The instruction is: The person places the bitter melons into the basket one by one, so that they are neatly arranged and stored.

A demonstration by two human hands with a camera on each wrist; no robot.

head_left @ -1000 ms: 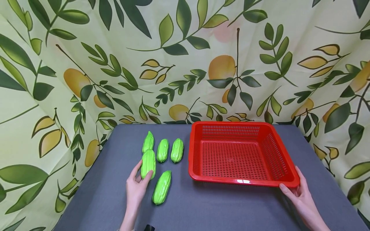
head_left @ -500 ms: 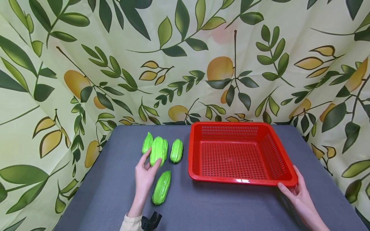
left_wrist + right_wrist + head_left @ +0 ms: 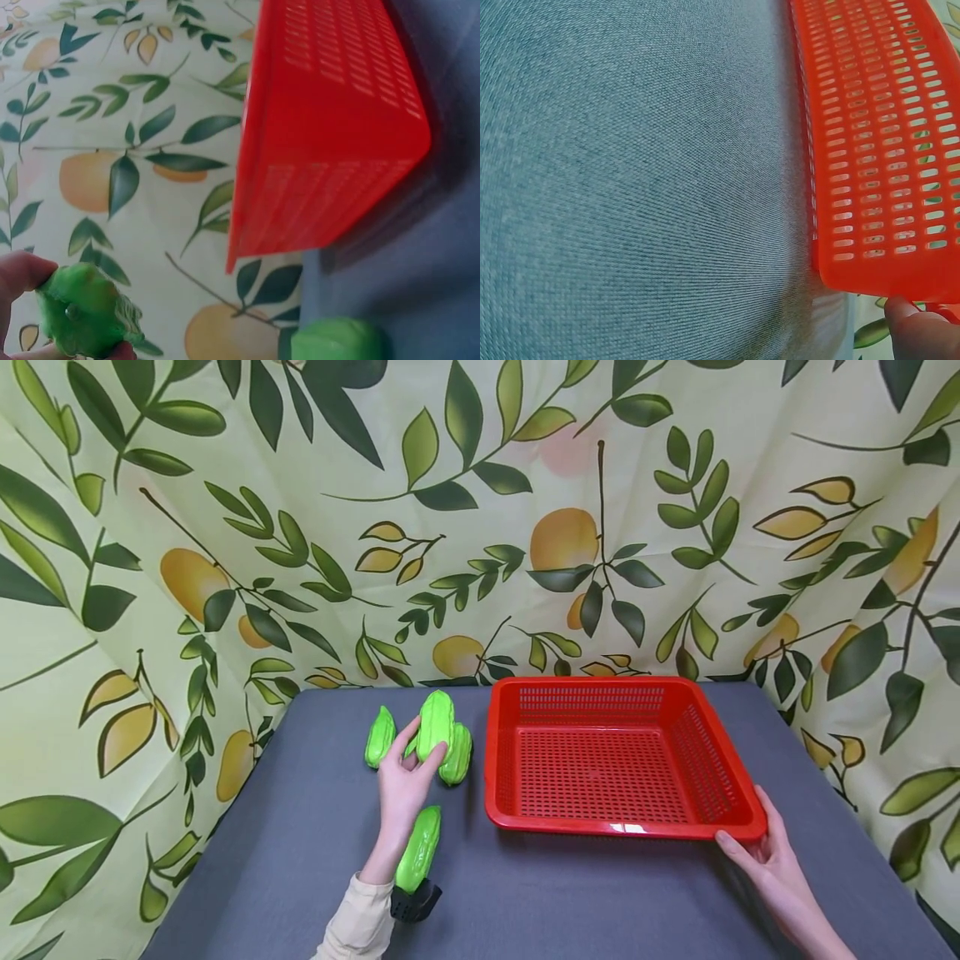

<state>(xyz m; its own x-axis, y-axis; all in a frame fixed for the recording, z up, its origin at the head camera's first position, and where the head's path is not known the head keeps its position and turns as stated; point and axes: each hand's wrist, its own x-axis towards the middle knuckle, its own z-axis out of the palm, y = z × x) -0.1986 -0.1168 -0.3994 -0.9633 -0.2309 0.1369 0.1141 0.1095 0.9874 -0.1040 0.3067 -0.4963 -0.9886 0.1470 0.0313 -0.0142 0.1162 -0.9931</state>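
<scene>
A light green, ridged bitter melon [image 3: 437, 722] is pinched between the thumb and fingers of my left hand [image 3: 401, 789], raised over the table. In the left wrist view the stem end of this bitter melon [image 3: 81, 311] faces the camera. Several others lie on the table: one bitter melon [image 3: 380, 739] at the left, one [image 3: 457, 758] just right of the held one, and one nearer me [image 3: 420, 852], partly behind my wrist. Another is mostly hidden behind my left hand. My right hand [image 3: 776, 864] grips the front right corner of a red plastic basket [image 3: 600, 827], which holds nothing.
The basket, with slotted walls, takes up the right half of the grey table [image 3: 570, 902], close to the left hand's right side. A leaf-and-fruit patterned cloth [image 3: 480, 568] hangs behind and along both sides. A black strap device [image 3: 415, 902] sits at my left wrist.
My left hand has carried the bitter melon right and away from me, over the other melons toward the basket. The right hand keeps its grip on the basket corner.
</scene>
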